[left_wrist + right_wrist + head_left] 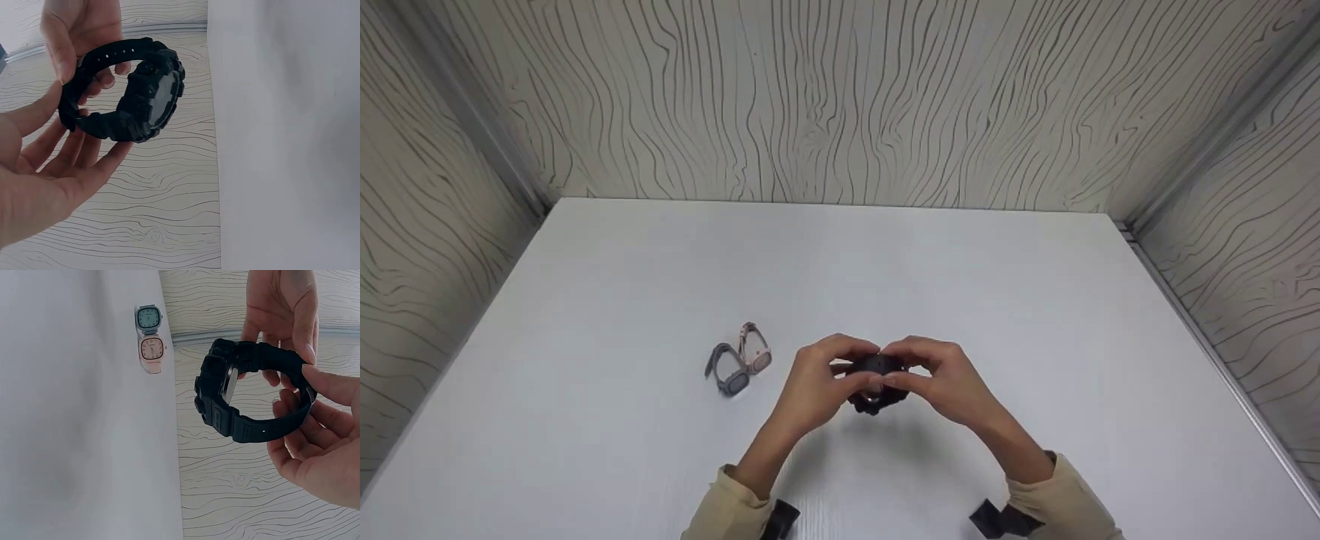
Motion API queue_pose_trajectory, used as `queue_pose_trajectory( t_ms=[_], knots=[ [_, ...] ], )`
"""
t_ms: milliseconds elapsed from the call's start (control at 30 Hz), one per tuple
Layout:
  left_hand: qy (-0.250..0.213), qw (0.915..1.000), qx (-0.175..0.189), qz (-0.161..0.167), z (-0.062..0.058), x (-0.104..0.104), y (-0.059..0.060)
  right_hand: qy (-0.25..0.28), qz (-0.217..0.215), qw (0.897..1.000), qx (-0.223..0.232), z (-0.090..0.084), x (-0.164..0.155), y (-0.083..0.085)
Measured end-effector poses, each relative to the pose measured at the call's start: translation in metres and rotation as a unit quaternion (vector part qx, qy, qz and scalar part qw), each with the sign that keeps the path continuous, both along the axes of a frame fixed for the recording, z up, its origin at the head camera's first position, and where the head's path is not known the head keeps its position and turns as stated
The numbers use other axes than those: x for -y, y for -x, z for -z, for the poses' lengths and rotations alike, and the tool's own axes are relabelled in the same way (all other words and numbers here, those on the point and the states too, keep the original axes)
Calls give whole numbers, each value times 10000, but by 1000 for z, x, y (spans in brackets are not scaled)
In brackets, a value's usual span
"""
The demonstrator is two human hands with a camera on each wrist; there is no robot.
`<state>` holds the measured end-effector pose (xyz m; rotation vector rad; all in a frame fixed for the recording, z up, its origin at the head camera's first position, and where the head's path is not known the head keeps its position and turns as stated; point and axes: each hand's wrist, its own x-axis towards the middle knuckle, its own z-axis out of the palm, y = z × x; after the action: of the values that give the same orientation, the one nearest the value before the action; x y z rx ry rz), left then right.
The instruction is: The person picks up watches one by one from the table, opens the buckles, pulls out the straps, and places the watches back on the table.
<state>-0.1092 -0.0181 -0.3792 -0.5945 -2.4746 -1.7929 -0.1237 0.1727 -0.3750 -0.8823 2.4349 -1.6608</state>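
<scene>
Both hands are holding a black watch (pixel 876 381) in the air above the white table (pixel 1035 315), nearer the person than the table's middle. The left hand (pixel 819 379) is pinching the strap's closed loop with its fingers curled round it; the right hand (pixel 941 379) is gripping the same loop from the opposite side, thumb on the outer face, fingers supporting from beneath. The wrist views are showing the strap already buckled into a ring, with the bulky case (pixel 216 396) hanging free of either grip.

Judged risks: because the heavy case is sitting outside both pinches, the watch could be swinging or twisting as either hand is loosening, and a slack pinch could be letting it drop onto the table. To the left of the black watch, a grey watch (pixel 728 370) and a pink watch (pixel 754 348) are lying touching one another; a falling or swept watch could be knocking them out of place.
</scene>
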Motion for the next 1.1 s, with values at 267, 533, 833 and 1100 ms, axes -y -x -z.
queue_pose_trajectory(
  t_ms=[267,533,833,1100],
  knots=[
    [-211,9997,125,8,0,1,1,161,64,9998,134,-1,1,-1],
    [-439,9987,240,-46,-3,3,0,293,147,9990,319,-6,3,-2],
    [-548,9982,213,-138,-3,2,0,354,-25,9990,-282,-27,9,-10],
    [-264,9996,88,-99,-3,3,0,743,-60,9967,-312,-11,6,-4]
  ],
)
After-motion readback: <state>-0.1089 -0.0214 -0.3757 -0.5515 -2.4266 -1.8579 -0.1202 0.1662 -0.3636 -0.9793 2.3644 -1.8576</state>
